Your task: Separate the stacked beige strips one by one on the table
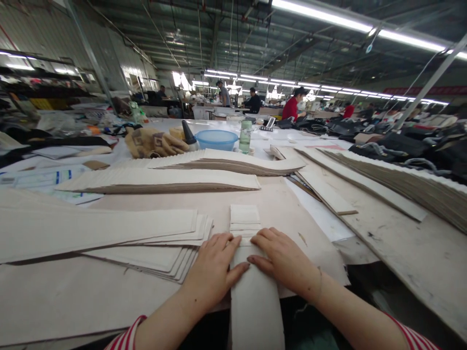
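A long pale strip (pixel 255 301) runs from the table's front edge toward me, hanging down toward the bottom of the view. Its far end shows several overlapping, stepped layers (pixel 244 216). My left hand (pixel 217 265) rests flat on the strip's left edge, fingers stretched forward and thumb across the surface. On the right edge lies my right hand (pixel 280 255), also open, its thumb pointing inward and almost meeting the left one. Left of my left hand, a fanned stack of wide pale strips (pixel 153 226) lies on the table.
Stacked strips (pixel 164 182) lie across the table beyond my hands. A blue basin (pixel 216 139), a green bottle (pixel 245 136), a dark cone (pixel 188 132) and a patterned brown cloth (pixel 153 142) stand farther back. More strips (pixel 401 180) rest on a board (pixel 412 248) at right.
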Action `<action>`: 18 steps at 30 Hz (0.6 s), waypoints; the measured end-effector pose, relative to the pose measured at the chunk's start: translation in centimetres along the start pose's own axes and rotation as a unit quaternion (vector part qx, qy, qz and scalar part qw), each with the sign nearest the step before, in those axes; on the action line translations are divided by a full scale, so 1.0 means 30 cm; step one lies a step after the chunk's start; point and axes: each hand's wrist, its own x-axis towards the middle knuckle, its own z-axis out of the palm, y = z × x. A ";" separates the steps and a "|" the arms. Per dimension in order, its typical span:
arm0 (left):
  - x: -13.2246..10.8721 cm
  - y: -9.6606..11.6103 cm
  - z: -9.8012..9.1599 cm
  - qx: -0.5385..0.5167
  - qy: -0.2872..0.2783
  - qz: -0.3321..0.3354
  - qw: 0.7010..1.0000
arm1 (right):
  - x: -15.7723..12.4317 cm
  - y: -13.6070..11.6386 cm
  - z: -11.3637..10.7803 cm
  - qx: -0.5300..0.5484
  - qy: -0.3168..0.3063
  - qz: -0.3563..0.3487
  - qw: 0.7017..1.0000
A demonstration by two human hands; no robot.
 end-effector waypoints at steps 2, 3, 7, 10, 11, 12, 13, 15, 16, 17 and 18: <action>-0.013 -0.013 0.021 -0.016 0.034 -0.035 0.999 | 0.007 0.030 0.000 0.044 0.014 0.026 0.999; -0.018 -0.016 0.028 -0.019 0.039 -0.047 0.998 | 0.013 0.041 0.001 0.064 0.013 0.034 0.997; -0.020 -0.014 0.035 -0.022 0.022 -0.068 0.997 | 0.039 0.061 0.002 0.153 -0.017 0.077 0.985; -0.017 -0.010 0.032 -0.028 0.025 -0.070 0.997 | 0.048 0.062 -0.002 0.261 -0.023 0.087 0.961; -0.017 -0.010 0.033 -0.032 0.031 -0.071 0.996 | 0.049 0.062 -0.002 0.295 -0.029 0.080 0.952; -0.018 -0.010 0.034 -0.038 0.037 -0.072 0.996 | 0.049 0.062 -0.002 0.322 -0.037 0.074 0.943; -0.020 -0.010 0.036 -0.045 0.045 -0.074 0.995 | 0.049 0.063 -0.001 0.341 -0.045 0.069 0.936; -0.023 -0.010 0.039 -0.063 0.057 -0.078 0.993 | 0.049 0.063 0.005 0.360 -0.049 0.068 0.929; -0.024 -0.009 0.039 -0.075 0.062 -0.080 0.992 | 0.050 0.064 0.010 0.363 -0.042 0.068 0.928; -0.024 -0.008 0.039 -0.090 0.066 -0.082 0.990 | 0.050 0.064 0.015 0.365 -0.029 0.069 0.928; -0.023 -0.007 0.038 -0.108 0.067 -0.084 0.988 | 0.050 0.064 0.020 0.366 -0.019 0.070 0.928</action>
